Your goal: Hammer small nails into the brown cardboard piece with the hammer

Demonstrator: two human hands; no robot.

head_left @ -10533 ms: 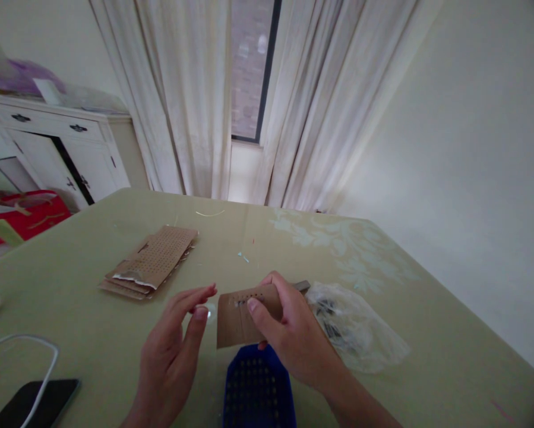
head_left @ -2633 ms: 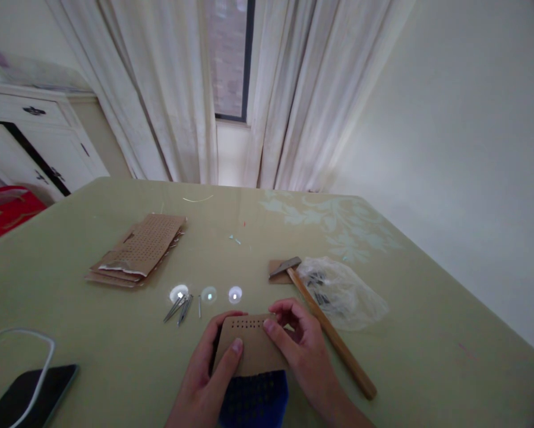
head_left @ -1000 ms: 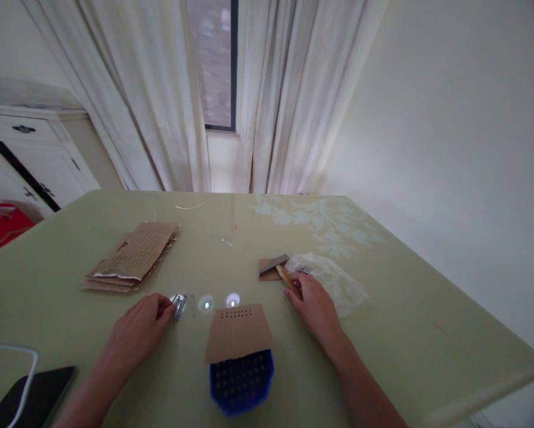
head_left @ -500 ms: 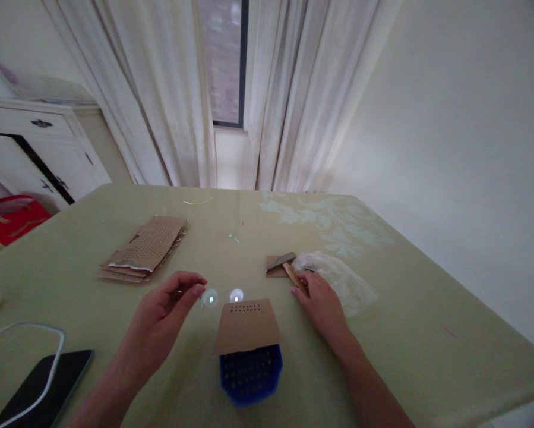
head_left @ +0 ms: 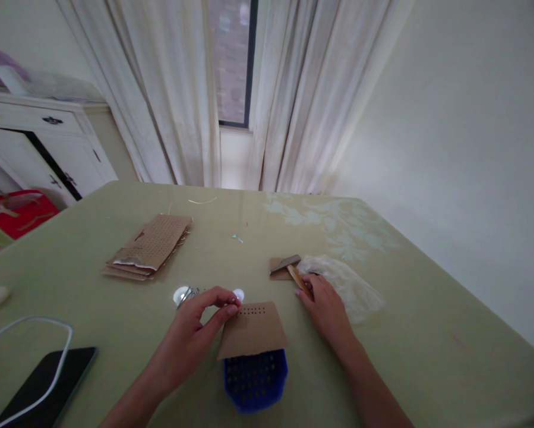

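Observation:
My left hand [head_left: 204,333] has thumb and forefinger pinched on a small nail [head_left: 233,301], mostly hidden, at the upper left of a piece of cardboard [head_left: 254,333]. Rows of small holes run along that cardboard's far edge. It lies over a blue plastic basket [head_left: 256,407] with a perforated surface. To the right, my right hand [head_left: 324,306] is wrapped round the wooden handle of a hammer [head_left: 299,279]. The hammer's metal head rests on a small cardboard piece [head_left: 277,270]. Just beyond my left hand lies a little pile of nails [head_left: 190,294].
A stack of punched cardboard sheets [head_left: 153,244] lies at the left. Crumpled clear plastic [head_left: 347,285] lies beside my right hand. A dark tablet-like device [head_left: 66,380] and a white cable [head_left: 64,356] occupy the near left. Small scraps [head_left: 237,238] dot the table's middle.
My left hand has moved right, to the cardboard's far left corner, uncovering the nail pile. My right hand stays on the hammer. The view has shifted slightly.

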